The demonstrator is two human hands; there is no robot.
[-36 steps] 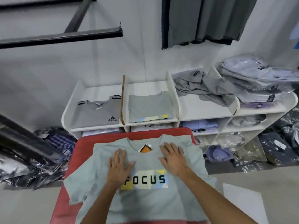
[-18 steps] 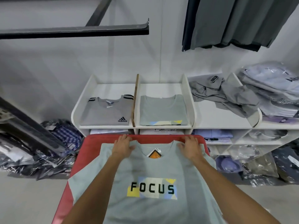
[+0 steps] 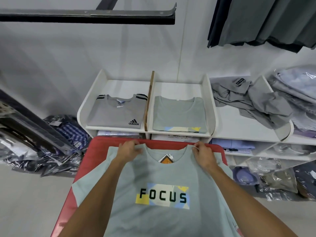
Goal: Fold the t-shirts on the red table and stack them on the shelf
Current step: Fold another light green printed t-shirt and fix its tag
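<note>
We see the red table (image 3: 95,151) up against the white shelf (image 3: 211,106). A teal FOCUS shirt (image 3: 153,177) lies face up across the table, collar at the far edge. On the shelf's top level: a grey shirt (image 3: 116,113) in the left bay, a folded teal shirt (image 3: 177,113) in the next. Our left hand (image 3: 128,150) pinches the FOCUS shirt's left shoulder; our right hand (image 3: 203,153) pinches the right shoulder. An orange tag (image 3: 165,159) sits inside the collar.

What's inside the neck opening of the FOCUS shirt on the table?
An orange hang tag with white cards behind it shows inside the collar of the FOCUS shirt. Its lower part is covered by the front fabric, and no print is readable.
</note>
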